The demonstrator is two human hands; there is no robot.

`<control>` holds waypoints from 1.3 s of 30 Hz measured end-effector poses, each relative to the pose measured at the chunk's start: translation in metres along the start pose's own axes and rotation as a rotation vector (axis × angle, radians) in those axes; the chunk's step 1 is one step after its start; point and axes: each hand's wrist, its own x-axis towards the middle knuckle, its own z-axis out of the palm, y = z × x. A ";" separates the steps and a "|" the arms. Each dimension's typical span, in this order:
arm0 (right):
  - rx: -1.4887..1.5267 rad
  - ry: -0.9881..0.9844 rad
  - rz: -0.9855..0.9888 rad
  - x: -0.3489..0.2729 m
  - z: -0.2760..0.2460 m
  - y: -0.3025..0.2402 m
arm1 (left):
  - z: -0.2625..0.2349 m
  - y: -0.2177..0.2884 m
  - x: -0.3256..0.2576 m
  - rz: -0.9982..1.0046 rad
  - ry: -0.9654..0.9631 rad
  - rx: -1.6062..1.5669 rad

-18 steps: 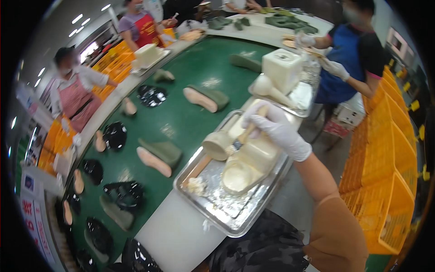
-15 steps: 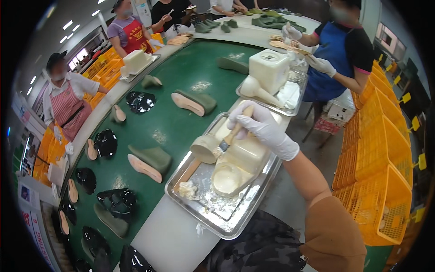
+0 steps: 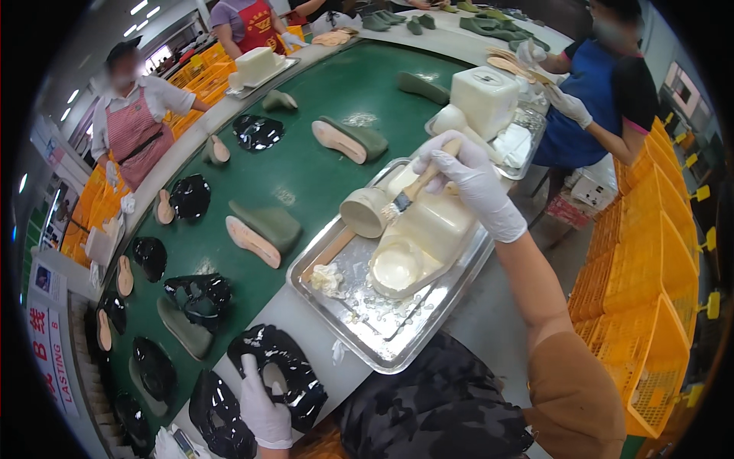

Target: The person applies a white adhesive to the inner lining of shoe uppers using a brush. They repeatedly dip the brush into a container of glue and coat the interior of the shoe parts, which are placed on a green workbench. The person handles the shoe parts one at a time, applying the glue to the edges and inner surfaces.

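Observation:
In my gloved right hand (image 3: 470,183) is a brush (image 3: 402,200), pinched by its wooden handle. Its whitened bristles hang beside the mouth of a cream-coloured cup (image 3: 363,213), above a metal tray (image 3: 348,336). A white plastic glue container (image 3: 440,229) with a round, liquid-filled opening lies in that tray. My gloved left hand (image 3: 264,405) is at the near edge of the bench, gripping a glossy black shoe upper (image 3: 302,375); part of its grip is hidden. Another glossy black upper (image 3: 214,409) lies just left of it.
A green conveyor (image 3: 336,92) carries green shoe lasts (image 3: 267,227) with pale insoles and more black uppers (image 3: 197,298). A second tray with a white container (image 3: 483,103) stands ahead, near a co-worker in a blue apron (image 3: 585,103). Yellow crates (image 3: 650,321) line the right side.
My left hand has come into view at the bottom, with a black upper in its grip. The brush stays in my right hand by the cup. The whole view has shifted.

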 end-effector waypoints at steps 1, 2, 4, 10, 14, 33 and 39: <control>0.000 -0.008 0.002 0.000 0.000 0.001 | -0.001 -0.004 -0.001 -0.082 -0.083 0.049; -0.001 -0.013 0.001 0.000 0.000 0.001 | 0.000 -0.009 0.002 -0.057 -0.131 0.157; 0.018 -0.005 -0.007 -0.001 0.000 0.002 | 0.009 -0.014 0.003 0.066 -0.071 0.287; 0.031 -0.007 -0.005 0.000 -0.002 0.009 | 0.017 -0.005 0.001 -0.018 -0.278 0.525; 0.046 -0.012 0.010 0.001 -0.001 0.010 | 0.014 0.000 -0.001 -0.011 -0.251 0.469; 0.028 0.023 -0.044 0.004 0.002 0.015 | 0.032 -0.021 -0.016 0.052 -0.068 0.363; 0.029 0.027 -0.036 0.004 0.003 0.014 | 0.028 -0.020 -0.015 0.049 -0.087 0.357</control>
